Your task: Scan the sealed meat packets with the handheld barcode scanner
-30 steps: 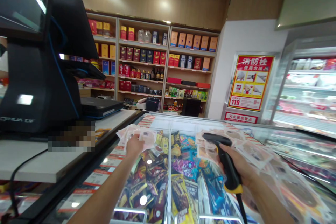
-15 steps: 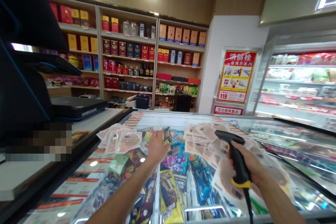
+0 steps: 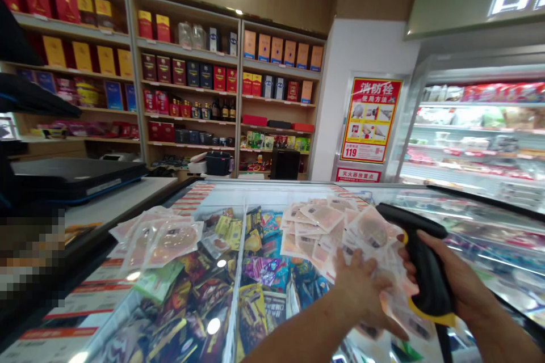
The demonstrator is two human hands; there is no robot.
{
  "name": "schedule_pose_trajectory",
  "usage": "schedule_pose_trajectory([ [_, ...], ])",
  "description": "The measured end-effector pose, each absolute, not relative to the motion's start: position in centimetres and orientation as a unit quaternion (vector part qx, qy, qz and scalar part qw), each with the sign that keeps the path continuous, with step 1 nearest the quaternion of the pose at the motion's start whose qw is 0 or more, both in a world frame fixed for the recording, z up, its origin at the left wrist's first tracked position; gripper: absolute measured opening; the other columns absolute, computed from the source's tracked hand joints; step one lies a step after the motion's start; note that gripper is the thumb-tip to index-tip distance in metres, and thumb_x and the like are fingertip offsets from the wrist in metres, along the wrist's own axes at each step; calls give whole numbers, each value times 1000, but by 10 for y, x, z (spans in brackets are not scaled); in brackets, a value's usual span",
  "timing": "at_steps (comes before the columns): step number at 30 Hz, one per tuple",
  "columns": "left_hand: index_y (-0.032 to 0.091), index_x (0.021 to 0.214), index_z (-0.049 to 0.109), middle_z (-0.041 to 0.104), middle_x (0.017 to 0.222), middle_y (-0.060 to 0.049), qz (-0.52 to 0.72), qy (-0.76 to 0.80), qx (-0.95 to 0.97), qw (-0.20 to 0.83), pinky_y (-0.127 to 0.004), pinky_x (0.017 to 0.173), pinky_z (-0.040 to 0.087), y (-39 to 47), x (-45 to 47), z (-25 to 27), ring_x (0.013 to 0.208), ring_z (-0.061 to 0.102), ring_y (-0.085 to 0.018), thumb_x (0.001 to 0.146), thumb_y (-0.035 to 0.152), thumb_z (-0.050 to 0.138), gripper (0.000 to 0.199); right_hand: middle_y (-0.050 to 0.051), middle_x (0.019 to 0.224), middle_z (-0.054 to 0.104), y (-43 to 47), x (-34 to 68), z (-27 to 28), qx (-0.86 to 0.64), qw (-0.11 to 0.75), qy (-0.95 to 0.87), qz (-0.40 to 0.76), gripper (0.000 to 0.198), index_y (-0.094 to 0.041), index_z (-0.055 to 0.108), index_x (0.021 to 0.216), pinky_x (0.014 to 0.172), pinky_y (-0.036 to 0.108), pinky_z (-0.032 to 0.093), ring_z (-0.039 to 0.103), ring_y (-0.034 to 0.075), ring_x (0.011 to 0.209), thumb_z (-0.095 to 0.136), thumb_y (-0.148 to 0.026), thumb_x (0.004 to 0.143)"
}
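My right hand (image 3: 455, 278) is wrapped round a black barcode scanner (image 3: 428, 264) with yellow trim, its cable hanging down. My left hand (image 3: 361, 286) reaches across to the right with fingers spread, over a pile of flat, clear sealed packets (image 3: 319, 224) with pale round contents. Whether its fingertips press on the packets I cannot tell. A smaller group of the same packets (image 3: 170, 238) lies at the left on the freezer's glass top. Under the glass are colourful wrapped ice creams (image 3: 196, 289).
The chest freezer (image 3: 236, 306) has a divider down its middle and price labels along its left edge. At the left a counter (image 3: 157, 193) holds dark checkout equipment (image 3: 80, 173). Shelves of boxed goods (image 3: 187, 74) stand behind, and a lit refrigerated case (image 3: 481, 125) stands at the right.
My left hand has moved from the middle of the freezer rightward onto the right pile, fingers now spread. The scanner has shifted right in the picture, still in my right hand. The view has turned slightly.
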State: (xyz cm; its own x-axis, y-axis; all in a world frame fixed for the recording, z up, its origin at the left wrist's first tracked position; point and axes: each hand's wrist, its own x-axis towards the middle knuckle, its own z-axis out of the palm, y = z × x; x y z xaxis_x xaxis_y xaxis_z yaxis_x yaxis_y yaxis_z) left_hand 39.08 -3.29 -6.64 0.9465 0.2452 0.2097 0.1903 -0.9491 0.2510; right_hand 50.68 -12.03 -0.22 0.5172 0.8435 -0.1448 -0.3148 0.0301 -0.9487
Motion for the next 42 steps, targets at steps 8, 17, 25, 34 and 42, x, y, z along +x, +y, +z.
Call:
schedule_pose_trajectory([
  [8, 35, 116, 38, 30, 131, -2, 114, 177, 972, 105, -63, 86, -2, -11, 379, -62, 121, 11, -32, 55, 67, 38, 69, -1, 52, 56, -101, 491, -9, -515, 684, -252, 452, 17, -18, 52, 75, 35, 20, 41, 48, 9, 37, 51, -33, 67],
  [17, 37, 113, 40, 35, 129, -3, 144, 298, 933, 138, -61, 88, 0, 30, 317, -69, 121, 17, -28, 61, 57, 44, 55, 0, 46, 55, -81, 453, -1, -529, 644, -284, 474, 19, -16, 52, 68, 33, 19, 39, 47, 9, 35, 47, -34, 70],
  [25, 29, 108, 44, 48, 115, -1, 237, 429, 865, 109, -37, 92, 25, 37, 271, -55, 109, 38, -19, 66, 43, 45, 44, 0, 50, 56, -44, 409, 1, -484, 615, -345, 518, 25, -15, 51, 71, 33, 19, 38, 48, 8, 37, 50, -39, 68],
  [34, 11, 109, 40, 48, 108, -18, 215, 551, 798, 118, -47, 81, 32, 21, 252, -59, 103, 40, -32, 43, 56, 58, 81, 1, 51, 57, -45, 405, -15, -506, 620, -337, 496, 26, -15, 51, 70, 33, 19, 39, 48, 8, 36, 52, -40, 66],
  [42, 16, 80, 57, 64, 79, -10, 235, 569, 750, 241, -32, 64, 42, 33, 227, -62, 77, 58, -26, 41, 28, 67, 42, 0, 50, 58, -50, 416, -21, -500, 638, -302, 502, 21, -16, 49, 69, 35, 19, 40, 49, 8, 37, 51, -37, 68],
])
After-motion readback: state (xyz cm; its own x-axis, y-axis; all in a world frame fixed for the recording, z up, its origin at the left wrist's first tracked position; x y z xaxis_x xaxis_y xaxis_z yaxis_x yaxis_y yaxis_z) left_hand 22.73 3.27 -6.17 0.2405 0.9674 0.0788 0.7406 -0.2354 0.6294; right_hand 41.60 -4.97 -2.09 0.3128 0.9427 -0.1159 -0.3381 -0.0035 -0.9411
